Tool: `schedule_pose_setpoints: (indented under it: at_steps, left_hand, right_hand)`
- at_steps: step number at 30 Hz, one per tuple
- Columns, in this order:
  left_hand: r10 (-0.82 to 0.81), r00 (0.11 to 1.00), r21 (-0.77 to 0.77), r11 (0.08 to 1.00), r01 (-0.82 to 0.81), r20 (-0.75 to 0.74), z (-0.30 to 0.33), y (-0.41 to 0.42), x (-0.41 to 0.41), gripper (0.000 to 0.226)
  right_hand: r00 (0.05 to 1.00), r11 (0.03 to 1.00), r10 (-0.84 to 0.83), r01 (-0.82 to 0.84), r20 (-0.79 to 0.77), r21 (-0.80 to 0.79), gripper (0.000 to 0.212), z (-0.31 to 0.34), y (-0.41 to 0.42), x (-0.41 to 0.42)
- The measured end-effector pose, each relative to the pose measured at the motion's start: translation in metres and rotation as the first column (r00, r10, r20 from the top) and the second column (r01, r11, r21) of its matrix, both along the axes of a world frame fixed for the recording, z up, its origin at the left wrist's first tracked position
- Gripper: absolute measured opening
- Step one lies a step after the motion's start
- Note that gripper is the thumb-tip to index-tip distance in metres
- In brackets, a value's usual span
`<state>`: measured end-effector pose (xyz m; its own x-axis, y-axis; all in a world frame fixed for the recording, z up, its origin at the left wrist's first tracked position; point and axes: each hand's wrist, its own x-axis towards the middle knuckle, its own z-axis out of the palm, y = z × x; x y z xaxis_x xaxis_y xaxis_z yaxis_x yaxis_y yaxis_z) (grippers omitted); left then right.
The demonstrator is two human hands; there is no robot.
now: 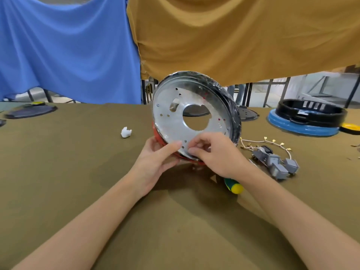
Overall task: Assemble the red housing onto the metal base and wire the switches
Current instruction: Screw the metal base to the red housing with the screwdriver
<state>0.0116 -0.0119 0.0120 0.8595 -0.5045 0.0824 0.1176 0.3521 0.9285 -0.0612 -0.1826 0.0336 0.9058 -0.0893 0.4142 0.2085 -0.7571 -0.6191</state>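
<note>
A round metal base (169, 114) with a large centre hole and several small holes stands tilted on its edge at the table's middle. Behind its lower rim shows the red housing (158, 138), mostly hidden. My left hand (155, 162) grips the lower left rim, thumb laid across the metal face. My right hand (216, 154) pinches at the lower rim near the small holes; whether it holds a small part I cannot tell. Grey switches (276, 164) with white wires and brass terminals (259, 142) lie on the table to the right.
A green-and-yellow screwdriver handle (233, 186) lies under my right wrist. A white scrap (126, 132) sits left of the base. A black ring on a blue disc (305, 117) stands far right, dark lids (31, 111) far left. Blue and tan cloths hang behind.
</note>
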Motion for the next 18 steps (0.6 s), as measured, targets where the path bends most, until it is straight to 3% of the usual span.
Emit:
schedule_pose_setpoints:
  at_steps: [5, 11, 18]
  left_hand:
    - [-0.115, 0.993, -0.081, 0.990, 0.114, -0.009, -0.001, 0.000, -0.001, 0.070]
    - [-0.102, 0.994, -0.049, 0.994, 0.100, -0.038, 0.001, 0.001, 0.000, 0.053]
    - [-0.098, 0.994, -0.014, 0.995, 0.098, -0.044, 0.001, 0.001, 0.002, 0.050]
  right_hand:
    - [1.000, 0.995, -0.011, 0.008, 0.026, 0.096, 0.005, 0.005, -0.006, -0.003]
    - [0.992, 0.993, -0.020, 0.005, -0.128, -0.116, 0.009, 0.008, -0.016, -0.011]
    - [0.996, 0.996, 0.004, -0.011, -0.090, -0.086, 0.010, 0.002, -0.010, -0.005]
